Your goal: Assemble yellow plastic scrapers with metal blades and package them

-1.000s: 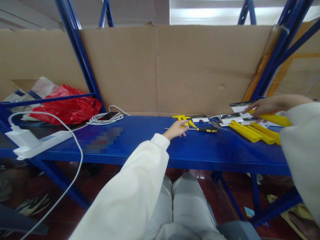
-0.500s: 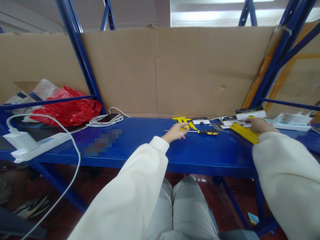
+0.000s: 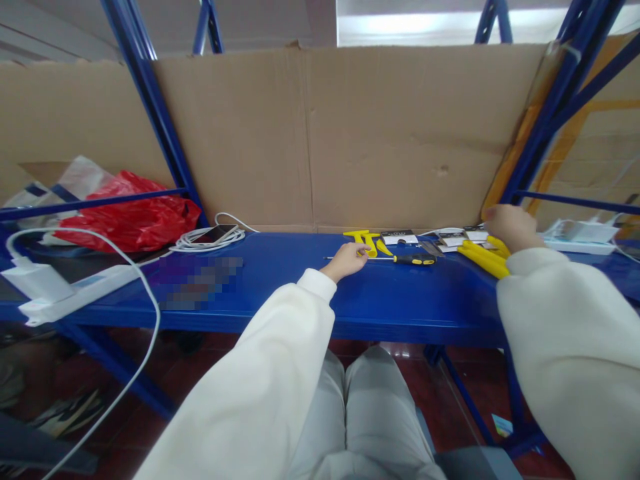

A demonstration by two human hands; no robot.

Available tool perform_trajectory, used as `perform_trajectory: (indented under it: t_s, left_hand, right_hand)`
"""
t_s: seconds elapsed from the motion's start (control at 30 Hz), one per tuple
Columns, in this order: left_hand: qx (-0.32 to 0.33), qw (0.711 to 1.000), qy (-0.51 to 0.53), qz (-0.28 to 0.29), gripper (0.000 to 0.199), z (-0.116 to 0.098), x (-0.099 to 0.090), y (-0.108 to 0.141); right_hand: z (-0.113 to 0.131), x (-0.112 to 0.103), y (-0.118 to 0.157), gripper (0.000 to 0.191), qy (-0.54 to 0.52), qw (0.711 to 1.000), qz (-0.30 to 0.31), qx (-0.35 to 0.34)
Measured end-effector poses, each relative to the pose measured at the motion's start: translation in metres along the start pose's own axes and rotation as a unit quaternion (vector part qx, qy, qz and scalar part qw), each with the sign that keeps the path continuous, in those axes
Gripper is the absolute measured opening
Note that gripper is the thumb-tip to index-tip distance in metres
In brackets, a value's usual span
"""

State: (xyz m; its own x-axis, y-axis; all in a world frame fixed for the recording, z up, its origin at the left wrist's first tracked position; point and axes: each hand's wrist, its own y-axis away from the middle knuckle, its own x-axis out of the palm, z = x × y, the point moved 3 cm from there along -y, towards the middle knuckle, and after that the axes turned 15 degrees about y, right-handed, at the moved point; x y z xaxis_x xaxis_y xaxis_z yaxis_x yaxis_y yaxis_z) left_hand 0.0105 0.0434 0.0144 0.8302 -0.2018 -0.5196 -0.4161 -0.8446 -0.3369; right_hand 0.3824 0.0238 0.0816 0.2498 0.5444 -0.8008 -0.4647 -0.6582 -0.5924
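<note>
My left hand (image 3: 346, 261) is over the shaft of a screwdriver (image 3: 415, 260) with a black and yellow handle, its fingers curled together. What they hold, if anything, is hidden. Just beyond lie small yellow plastic tools (image 3: 367, 240), one T-shaped. My right hand (image 3: 513, 228) is raised above a yellow tool with thick handles (image 3: 483, 259); its fingers are smeared and partly hidden. Black-and-white packets (image 3: 451, 238) lie left of it, and a similar packet (image 3: 399, 237) sits near the yellow tools.
A blue table (image 3: 280, 287) stands before a tall cardboard panel (image 3: 250, 140). On the left are a red plastic bag (image 3: 135, 210), a coiled white cable (image 3: 207, 238) and a white power strip (image 3: 80, 293). Another power strip (image 3: 577, 245) lies right. Blue posts (image 3: 545, 127) frame the panel.
My right hand has risen off the packets and yellow tool; the black-and-white packet at its fingers now appears lower, among the others. My left hand's extended finger has curled in.
</note>
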Motion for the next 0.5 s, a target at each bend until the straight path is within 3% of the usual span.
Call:
perform_trajectory:
  t_s: [0.03, 0.13, 0.23, 0.37, 0.43, 0.5]
  left_hand:
    - [0.006, 1.000, -0.016, -0.004, 0.036, 0.000, -0.001, -0.001]
    - [0.007, 0.998, -0.055, -0.011, 0.039, 0.006, -0.002, -0.003]
    - [0.004, 0.995, -0.102, -0.007, 0.041, 0.013, -0.002, -0.005]
    - [-0.012, 0.985, -0.171, 0.021, 0.043, 0.022, -0.001, -0.005]
    - [-0.031, 0.980, -0.190, 0.043, 0.048, 0.026, 0.000, -0.004]
    - [-0.045, 0.977, -0.199, 0.059, 0.055, 0.027, 0.000, -0.003]
  right_hand:
    - [0.009, -0.012, 0.004, 0.026, -0.016, 0.999, 0.021, 0.027]
    - [0.043, -0.054, 0.020, 0.038, -0.115, 0.992, -0.041, 0.021]
    - [0.074, -0.075, 0.039, 0.035, -0.205, 0.973, -0.100, 0.036]
    - [0.112, -0.058, 0.066, 0.036, -0.272, 0.957, -0.101, 0.001]
    - [0.126, -0.035, 0.078, 0.034, -0.271, 0.960, -0.062, -0.021]
    - [0.137, -0.011, 0.087, 0.030, -0.270, 0.958, -0.003, -0.095]
